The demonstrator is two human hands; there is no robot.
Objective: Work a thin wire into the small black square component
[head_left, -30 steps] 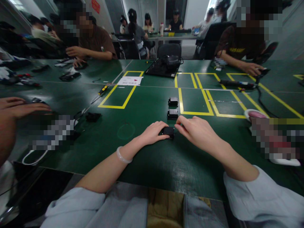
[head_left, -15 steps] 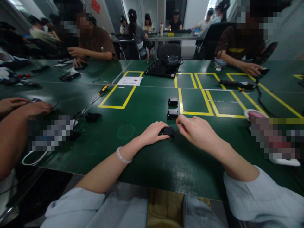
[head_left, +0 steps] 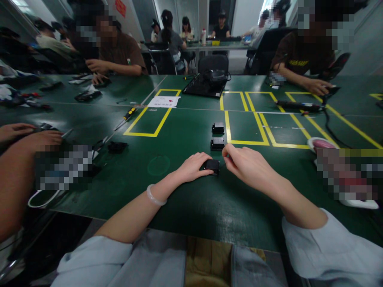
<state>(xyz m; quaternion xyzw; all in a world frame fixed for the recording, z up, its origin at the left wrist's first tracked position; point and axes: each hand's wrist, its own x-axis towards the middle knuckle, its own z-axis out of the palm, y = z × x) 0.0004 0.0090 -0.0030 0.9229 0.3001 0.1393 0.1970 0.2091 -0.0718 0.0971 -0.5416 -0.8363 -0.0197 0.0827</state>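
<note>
My left hand (head_left: 194, 166) rests on the green table with thumb and fingers closed around the left side of a small black box-shaped part (head_left: 213, 167). Just right of that part is my right hand (head_left: 243, 161), its fingers curled into a pinch; whatever is between the fingertips, if anything, is too small to make out. Beyond my hands stand two similar black parts, the nearer one (head_left: 217, 143) close to my right fingertips and the farther one (head_left: 218, 128) behind it. A pale bracelet (head_left: 155, 196) circles my left wrist.
Yellow tape outlines (head_left: 247, 142) mark the table (head_left: 191, 207). A yellow-black screwdriver (head_left: 129, 114), a white paper (head_left: 164, 102) and a black laptop-like slab (head_left: 194, 88) lie farther off. At left, a co-worker's hands (head_left: 44, 137) hold something. Two people sit opposite.
My hands and the black parts stay almost exactly in place. The neighbour's hands at the left have shifted slightly to the left.
</note>
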